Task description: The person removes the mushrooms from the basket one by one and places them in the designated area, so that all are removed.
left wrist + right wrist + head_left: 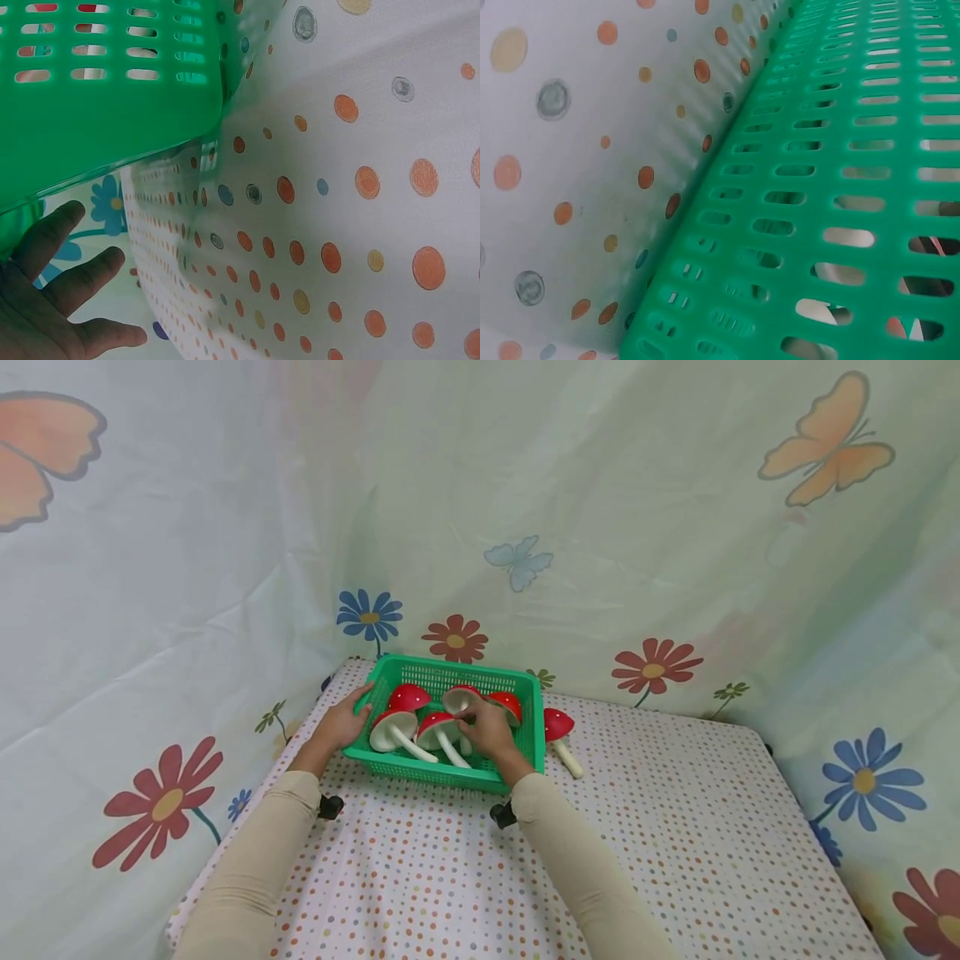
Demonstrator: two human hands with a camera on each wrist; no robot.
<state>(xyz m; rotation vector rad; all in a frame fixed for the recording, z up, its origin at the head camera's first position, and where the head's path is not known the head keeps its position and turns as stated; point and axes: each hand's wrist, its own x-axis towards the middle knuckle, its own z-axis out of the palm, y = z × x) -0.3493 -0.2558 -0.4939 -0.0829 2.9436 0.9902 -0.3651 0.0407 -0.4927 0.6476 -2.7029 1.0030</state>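
Note:
A green slotted plastic basket [457, 666] holds several toy mushrooms with red, white-dotted caps and pale stems. At the basket's left side is my left hand [343, 724], touching the rim; the left wrist view shows its fingers [86, 279] straight and spread beside the basket wall. My right hand [487, 731] reaches inside the basket, fingertips pinching a mushroom [456, 697] whose stem is mostly hidden behind the hand. Two mushrooms [393, 729] lie toward the front left with stems pointing to the near right. In the right wrist view the slotted basket side [742, 184] hides the right hand's work.
Another mushroom [557, 725] lies on the table just right of the basket. A dotted cloth [660, 827] covers the table. White curtains [600, 527] printed with flowers and butterflies hang behind and along both sides.

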